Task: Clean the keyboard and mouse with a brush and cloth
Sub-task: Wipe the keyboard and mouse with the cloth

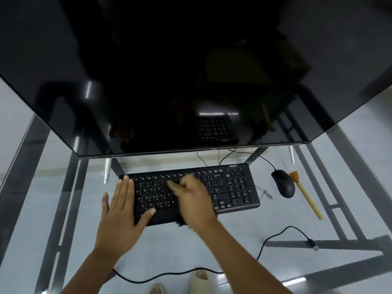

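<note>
Left hand (122, 205) lies flat with fingers spread straight over the left end of the keyboard (231, 187), thumb resting near the bottom row of keys, pinning it down. Right hand (191, 198) is over the middle of the keyboard, blurred, fingers curled round a dark cloth (181, 222); a scrap of that cloth pokes out below the hand at the keyboard's near edge. The grip itself is smeared, but the fingers do look bunched on the fabric.

The keyboard is black and sits in the centre of the frame on a glass bench (212, 247). To its right, apart from it, sits a black mouse (283, 183), cord running up toward the screen. Just beside the mouse, further right, lies the brush (305, 194): orange bristles pointing to the upper part of the frame, pale handle slanting down to the right. Neither hand touches mouse or brush.

A loose black cable (275, 236) curls across the lower right of the bench and ends in a plug. A big dark monitor (169, 71) fills the upper half of the frame. Through the glass at the bottom edge, two feet in pale slippers (198, 281) show.
</note>
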